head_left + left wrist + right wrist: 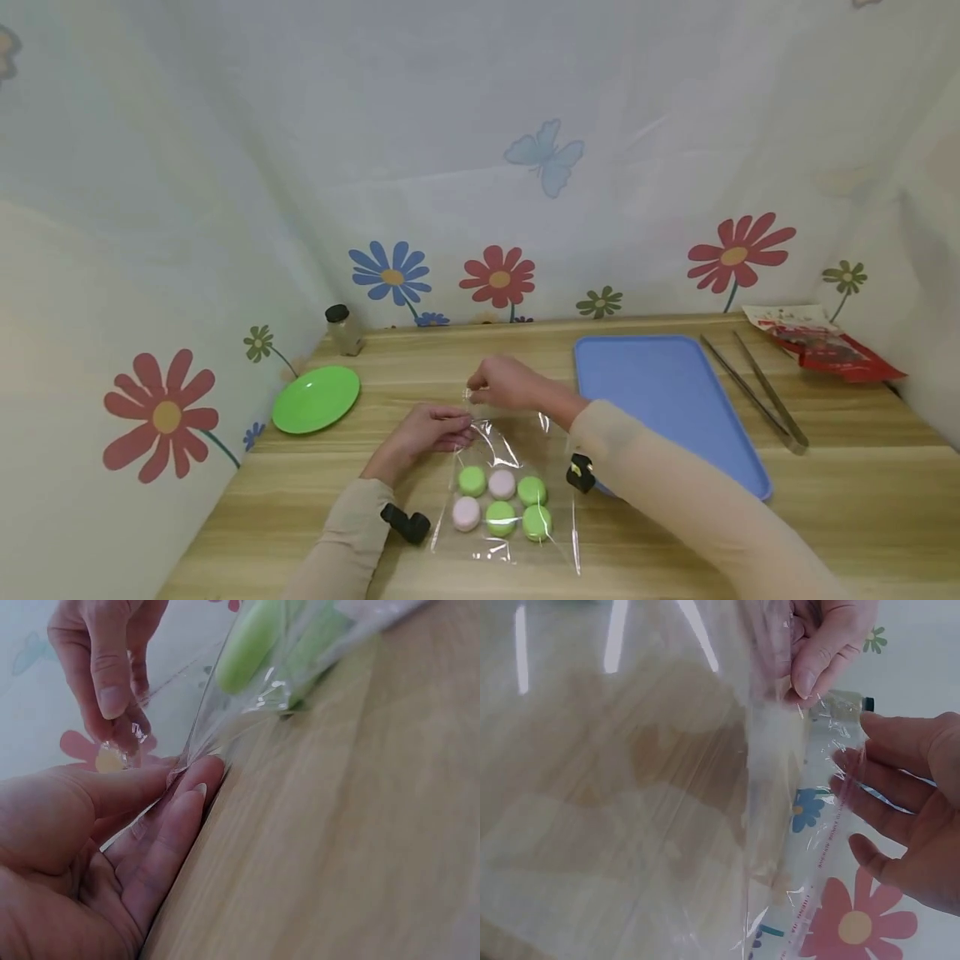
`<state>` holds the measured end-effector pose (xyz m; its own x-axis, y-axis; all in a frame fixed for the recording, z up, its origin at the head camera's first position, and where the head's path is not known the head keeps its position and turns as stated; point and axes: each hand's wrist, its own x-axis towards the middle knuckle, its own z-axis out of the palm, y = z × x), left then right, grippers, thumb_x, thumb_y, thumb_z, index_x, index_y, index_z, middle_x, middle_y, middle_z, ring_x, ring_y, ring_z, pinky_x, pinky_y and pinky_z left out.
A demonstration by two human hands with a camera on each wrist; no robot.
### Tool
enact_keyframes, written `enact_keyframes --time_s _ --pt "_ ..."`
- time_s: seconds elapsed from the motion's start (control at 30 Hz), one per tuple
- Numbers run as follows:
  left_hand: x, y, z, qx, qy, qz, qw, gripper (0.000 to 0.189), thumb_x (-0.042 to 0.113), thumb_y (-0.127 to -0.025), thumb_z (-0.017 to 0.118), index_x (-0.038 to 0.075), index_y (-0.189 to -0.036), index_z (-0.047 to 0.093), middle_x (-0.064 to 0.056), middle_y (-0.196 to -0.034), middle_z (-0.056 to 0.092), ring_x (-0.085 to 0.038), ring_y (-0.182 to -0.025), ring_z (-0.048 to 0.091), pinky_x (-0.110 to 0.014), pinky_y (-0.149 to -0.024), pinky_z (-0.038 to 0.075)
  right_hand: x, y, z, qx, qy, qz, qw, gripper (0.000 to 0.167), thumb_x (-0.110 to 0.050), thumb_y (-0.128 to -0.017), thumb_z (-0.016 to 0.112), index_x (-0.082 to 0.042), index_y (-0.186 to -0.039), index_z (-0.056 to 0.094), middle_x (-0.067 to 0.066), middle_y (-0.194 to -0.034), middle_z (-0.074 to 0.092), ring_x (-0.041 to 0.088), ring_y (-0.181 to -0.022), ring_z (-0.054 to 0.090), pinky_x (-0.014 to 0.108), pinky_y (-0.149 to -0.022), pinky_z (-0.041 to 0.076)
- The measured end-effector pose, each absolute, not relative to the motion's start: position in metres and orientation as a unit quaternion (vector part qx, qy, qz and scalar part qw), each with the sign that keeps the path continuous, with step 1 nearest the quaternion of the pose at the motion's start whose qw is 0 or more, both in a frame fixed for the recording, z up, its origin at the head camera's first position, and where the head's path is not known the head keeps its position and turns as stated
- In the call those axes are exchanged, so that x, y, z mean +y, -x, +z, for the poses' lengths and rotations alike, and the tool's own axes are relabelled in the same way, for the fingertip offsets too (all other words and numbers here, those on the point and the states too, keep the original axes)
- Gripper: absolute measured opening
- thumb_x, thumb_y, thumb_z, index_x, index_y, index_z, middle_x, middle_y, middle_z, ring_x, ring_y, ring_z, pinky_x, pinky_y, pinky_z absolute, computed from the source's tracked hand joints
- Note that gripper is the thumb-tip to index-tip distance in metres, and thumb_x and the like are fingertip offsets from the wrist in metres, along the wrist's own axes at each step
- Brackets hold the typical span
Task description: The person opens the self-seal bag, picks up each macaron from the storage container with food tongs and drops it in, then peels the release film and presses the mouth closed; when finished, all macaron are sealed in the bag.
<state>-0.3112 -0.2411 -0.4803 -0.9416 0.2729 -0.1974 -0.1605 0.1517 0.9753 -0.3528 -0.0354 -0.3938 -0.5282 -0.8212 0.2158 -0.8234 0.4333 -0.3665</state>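
Note:
A clear plastic bag [517,450] lies on the table, with several round green macarons [500,518] and two pale pink macarons [466,513] laid out in two rows inside. Near its top left corner, my left hand [426,429] pinches the bag's edge between thumb and fingers; the green pieces show through the film in the left wrist view. Just above, my right hand [510,385] pinches the corner of the bag's clear flap [832,825] with thumb and forefinger. Small red print runs along that flap in the right wrist view.
Right of the bag lies a blue tray [645,383], partly under my right sleeve. Metal tongs [757,392] and a red and white packet [825,342] are farther right. A green plate [317,400] and a black-lidded jar [344,331] stand back left.

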Motion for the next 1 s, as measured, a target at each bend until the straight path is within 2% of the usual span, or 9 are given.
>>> enact_keyframes --time_s 0.13,0.2,0.27,0.37,0.47,0.57,0.67,0.83,1.0 --pt "-0.241 0.312 -0.478 0.740 -0.029 0.651 0.164 0.032 0.010 -0.097 0.066 -0.010 -0.122 0.065 -0.012 -0.089 0.075 -0.014 -0.074 0.072 -0.027 -0.071 0.060 -0.038 0.358 -0.394 -0.836 -0.498 0.232 -0.019 0.040 -0.002 -0.089 0.068 -0.013 -0.058 0.047 -0.011 -0.052 0.031 0.003 -0.051 0.026 0.019 -0.049 0.021" --pt "-0.241 0.312 -0.477 0.741 -0.028 0.651 0.164 0.032 0.011 -0.097 0.067 -0.009 -0.122 0.066 -0.012 -0.088 0.075 -0.014 -0.074 0.073 -0.026 -0.070 0.060 -0.039 0.360 -0.395 -0.838 -0.489 0.240 -0.026 0.040 -0.001 -0.089 0.069 -0.012 -0.057 0.047 -0.009 -0.053 0.033 0.004 -0.051 0.028 0.020 -0.049 0.022" --pt "-0.241 0.313 -0.476 0.742 -0.027 0.650 0.163 0.032 0.012 -0.096 0.068 -0.008 -0.121 0.067 -0.012 -0.088 0.075 -0.015 -0.074 0.073 -0.026 -0.070 0.060 -0.040 0.360 -0.397 -0.842 -0.478 0.249 -0.034 0.031 -0.002 -0.090 0.070 -0.005 -0.061 0.060 -0.007 -0.055 0.046 0.002 -0.054 0.034 0.018 -0.051 0.027" --pt "-0.240 0.313 -0.475 0.744 -0.025 0.647 0.163 0.031 0.012 -0.097 0.067 -0.008 -0.121 0.067 -0.013 -0.088 0.075 -0.015 -0.074 0.073 -0.025 -0.069 0.060 -0.042 0.359 -0.400 -0.847 -0.462 0.262 -0.038 0.011 -0.004 -0.091 0.071 0.003 -0.084 0.077 0.002 -0.072 0.070 0.003 -0.062 0.051 0.018 -0.058 0.044" --pt "-0.240 0.313 -0.476 0.746 -0.027 0.645 0.163 0.031 0.011 -0.097 0.067 -0.008 -0.121 0.067 -0.013 -0.089 0.075 -0.015 -0.075 0.073 -0.025 -0.069 0.060 -0.044 0.357 -0.404 -0.851 -0.447 0.274 -0.035 0.014 -0.003 -0.091 0.071 0.003 -0.101 0.077 0.010 -0.091 0.076 0.009 -0.075 0.064 0.023 -0.071 0.055" --pt "-0.240 0.312 -0.477 0.745 -0.024 0.646 0.164 0.031 0.011 -0.097 0.067 -0.008 -0.122 0.067 -0.011 -0.089 0.075 -0.015 -0.074 0.072 -0.026 -0.069 0.060 -0.046 0.354 -0.406 -0.853 -0.435 0.286 -0.038 0.014 -0.003 -0.091 0.071 0.004 -0.102 0.077 0.011 -0.093 0.076 0.013 -0.080 0.067 0.026 -0.074 0.057" --pt "-0.240 0.311 -0.478 0.743 -0.019 0.649 0.164 0.033 0.012 -0.097 0.067 -0.008 -0.123 0.066 -0.009 -0.087 0.074 -0.014 -0.073 0.072 -0.025 -0.068 0.060 -0.047 0.351 -0.405 -0.856 -0.412 0.308 -0.048 0.015 -0.005 -0.092 0.071 0.004 -0.103 0.077 0.010 -0.096 0.076 0.011 -0.083 0.067 0.024 -0.075 0.056" --pt "-0.241 0.312 -0.479 0.739 -0.020 0.654 0.161 0.034 0.012 -0.097 0.067 -0.010 -0.124 0.065 -0.007 -0.085 0.074 -0.013 -0.072 0.071 -0.025 -0.068 0.060 -0.046 0.348 -0.404 -0.851 -0.379 0.357 -0.064 0.014 -0.007 -0.093 0.070 0.002 -0.100 0.078 0.007 -0.091 0.076 0.011 -0.078 0.066 0.024 -0.070 0.055" --pt "-0.241 0.312 -0.478 0.738 -0.027 0.655 0.160 0.032 0.012 -0.096 0.068 -0.008 -0.121 0.068 -0.008 -0.089 0.074 -0.013 -0.074 0.070 -0.027 -0.072 0.060 -0.044 0.349 -0.408 -0.850 -0.306 0.422 -0.083 0.016 -0.012 -0.094 0.070 -0.001 -0.101 0.079 0.006 -0.087 0.076 0.019 -0.083 0.072 0.027 -0.074 0.056"
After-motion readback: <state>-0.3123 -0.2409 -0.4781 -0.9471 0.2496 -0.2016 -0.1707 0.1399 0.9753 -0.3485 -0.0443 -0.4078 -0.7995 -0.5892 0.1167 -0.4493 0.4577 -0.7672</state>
